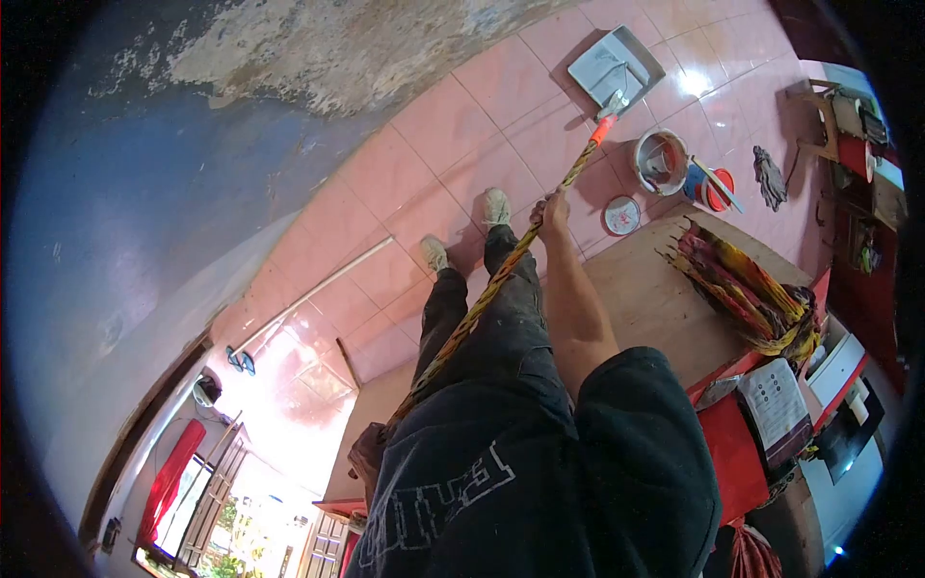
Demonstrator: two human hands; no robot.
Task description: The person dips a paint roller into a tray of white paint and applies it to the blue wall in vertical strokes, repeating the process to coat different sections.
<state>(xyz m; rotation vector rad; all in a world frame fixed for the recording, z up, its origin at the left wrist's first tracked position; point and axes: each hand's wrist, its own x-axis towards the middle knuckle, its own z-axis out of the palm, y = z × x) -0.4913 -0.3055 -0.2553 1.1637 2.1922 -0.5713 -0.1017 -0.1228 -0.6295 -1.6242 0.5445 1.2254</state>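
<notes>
Head view: you've got the striped pole (493, 287) slanting across your body, from beside your waist out past your feet. Its orange far end meets a paint-smeared fitting (615, 102) at the near edge of the grey tray (652, 66). Thin wire shows inside the tray; too small to tell if a roller is touching paint.

Placement: tray sits on the tiled floor (405, 188) ahead of you, probably so the pole's tip gets to it without you bending. Bucket (660, 162) stands near the tray, round lid (621, 216) flat just beside it, presumably to keep supplies in one spot. Your hands are well apart on the pole's line, likely for leverage and to steady the long end. Bundled cloth (747, 289) lies on the wooden board (631, 275) to your right, away from the pole. A second, pale pole (313, 295) lies on the floor to your left.

Grip: right hand (552, 214) is wrapped around the striped pole, fingers curled in, no visible gap. Left hand (367, 453) is at the pole's near end, dim and partly behind your shirt (520, 462); can't tell how far its fingers close.
</notes>
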